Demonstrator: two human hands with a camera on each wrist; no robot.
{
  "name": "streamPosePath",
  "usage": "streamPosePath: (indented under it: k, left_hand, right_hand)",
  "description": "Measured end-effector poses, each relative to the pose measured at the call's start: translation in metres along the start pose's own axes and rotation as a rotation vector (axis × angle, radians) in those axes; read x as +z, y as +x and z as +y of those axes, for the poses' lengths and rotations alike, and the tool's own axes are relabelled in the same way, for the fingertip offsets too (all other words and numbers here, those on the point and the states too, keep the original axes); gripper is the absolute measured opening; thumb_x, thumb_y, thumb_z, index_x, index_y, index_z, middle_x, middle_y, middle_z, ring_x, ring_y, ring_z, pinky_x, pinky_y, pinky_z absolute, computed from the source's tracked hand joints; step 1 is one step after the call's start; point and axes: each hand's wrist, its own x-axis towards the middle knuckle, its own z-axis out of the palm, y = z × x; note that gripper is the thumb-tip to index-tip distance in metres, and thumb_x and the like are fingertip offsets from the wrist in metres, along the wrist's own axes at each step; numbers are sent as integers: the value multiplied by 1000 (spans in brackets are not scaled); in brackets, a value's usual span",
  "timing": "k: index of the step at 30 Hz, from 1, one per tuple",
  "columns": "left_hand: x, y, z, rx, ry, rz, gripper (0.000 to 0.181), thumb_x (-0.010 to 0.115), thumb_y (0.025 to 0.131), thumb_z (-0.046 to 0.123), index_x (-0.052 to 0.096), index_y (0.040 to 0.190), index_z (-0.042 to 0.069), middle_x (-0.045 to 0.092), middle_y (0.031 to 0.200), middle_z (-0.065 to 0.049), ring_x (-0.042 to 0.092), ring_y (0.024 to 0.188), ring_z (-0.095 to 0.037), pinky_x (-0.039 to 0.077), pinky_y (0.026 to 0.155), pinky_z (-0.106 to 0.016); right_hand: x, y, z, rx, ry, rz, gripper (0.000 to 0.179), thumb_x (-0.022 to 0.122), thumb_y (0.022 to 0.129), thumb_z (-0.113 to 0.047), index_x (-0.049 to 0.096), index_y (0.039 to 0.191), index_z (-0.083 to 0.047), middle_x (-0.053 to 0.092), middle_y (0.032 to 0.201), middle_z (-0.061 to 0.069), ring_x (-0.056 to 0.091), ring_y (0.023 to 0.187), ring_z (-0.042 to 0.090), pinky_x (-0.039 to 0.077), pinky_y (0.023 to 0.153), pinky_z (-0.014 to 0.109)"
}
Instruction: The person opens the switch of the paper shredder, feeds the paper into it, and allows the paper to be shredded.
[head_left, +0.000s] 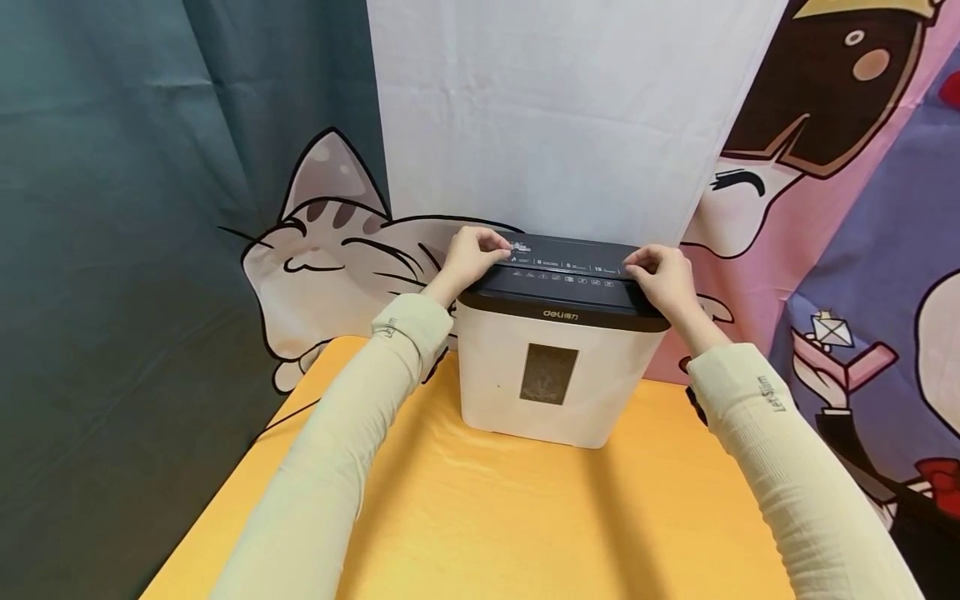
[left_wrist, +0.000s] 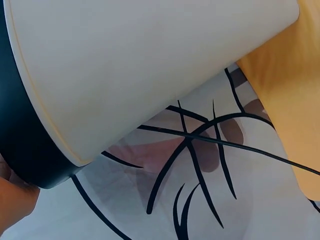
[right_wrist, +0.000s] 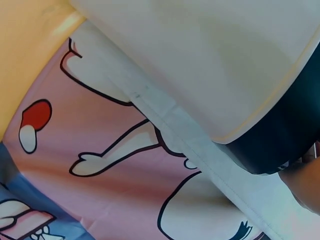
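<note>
A paper shredder [head_left: 487,358] with a white body, a dark top [head_left: 558,286] and a small front window [head_left: 548,374] stands upright in the head view. My left hand [head_left: 474,254] is at the left end of the top, its thumb and fingers bent toward each other near the feed slot. At the right end, my right hand [head_left: 663,275] has its thumb and index finger close together. Whether either hand pinches something thin cannot be made out. Both wrist views show the white side and dark rim of the shredder, with only part of each hand in the frame.
The shredder stands on a yellow table surface [head_left: 480,517]. Behind it hang printed cloths with a cartoon cat [head_left: 322,258] and other figures. A thin black cord [head_left: 287,417] runs over the table's left edge.
</note>
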Motion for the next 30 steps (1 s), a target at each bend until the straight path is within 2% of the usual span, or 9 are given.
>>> streamPosePath:
  k: [3, 8, 11, 14, 16, 24, 30]
  left_hand:
    - [0, -2, -1, 9, -16, 9, 13, 67, 87, 11, 72, 94, 1, 72, 95, -14, 64, 88, -22, 46, 84, -27]
    - [-2, -8, -3, 15, -27, 18, 13, 67, 87, 12, 71, 93, 1, 72, 94, -14, 63, 84, -21, 46, 79, -26]
    - [-4, -13, -5, 25, -38, 25, 13, 67, 87, 13, 71, 93, 2, 72, 92, -14, 61, 80, -18, 44, 75, -23]
    - [-4, -19, -6, 53, -66, 43, 12, 67, 87, 12, 71, 93, 2, 71, 90, -14, 59, 76, -15, 42, 71, -19]
    - [-4, -22, -7, 71, -97, 57, 11, 67, 87, 11, 71, 92, 2, 71, 90, -14, 59, 74, -14, 41, 69, -18]
    - [-7, -38, -8, 122, -218, 73, 11, 68, 86, 9, 70, 92, 0, 71, 90, -16, 57, 71, -5, 42, 66, -17]
    - [-10, -54, -12, 139, -282, 72, 13, 68, 86, 10, 69, 94, 0, 71, 90, -17, 57, 70, -3, 44, 66, -16]
  right_hand:
    - [-2, -4, 1, -6, 7, 20, 18, 57, 93, -9, 66, 100, 5, 65, 98, 25, 52, 83, 22, 41, 76, 24]
    - [-5, -14, 1, -29, 67, 69, 19, 58, 93, -12, 65, 101, 3, 64, 91, 18, 46, 72, 4, 36, 67, 11]
    - [-7, -20, 3, -31, 113, 106, 19, 60, 92, -13, 66, 99, 3, 62, 81, 2, 45, 67, -3, 37, 64, 8]
    - [-8, -26, 6, -19, 150, 134, 18, 61, 91, -13, 66, 98, 3, 56, 74, -16, 46, 67, -4, 38, 64, 7]
    - [-8, -29, 8, -20, 175, 150, 17, 61, 91, -12, 66, 98, 4, 53, 72, -23, 47, 67, -5, 39, 64, 6]
    - [-10, -43, 4, -38, 258, 159, 18, 61, 90, -8, 64, 99, 7, 54, 74, -25, 49, 69, -7, 40, 66, 4]
    - [-17, -65, -20, -90, 311, 130, 14, 59, 88, 3, 62, 96, 14, 56, 73, -23, 50, 67, -5, 38, 61, 6]
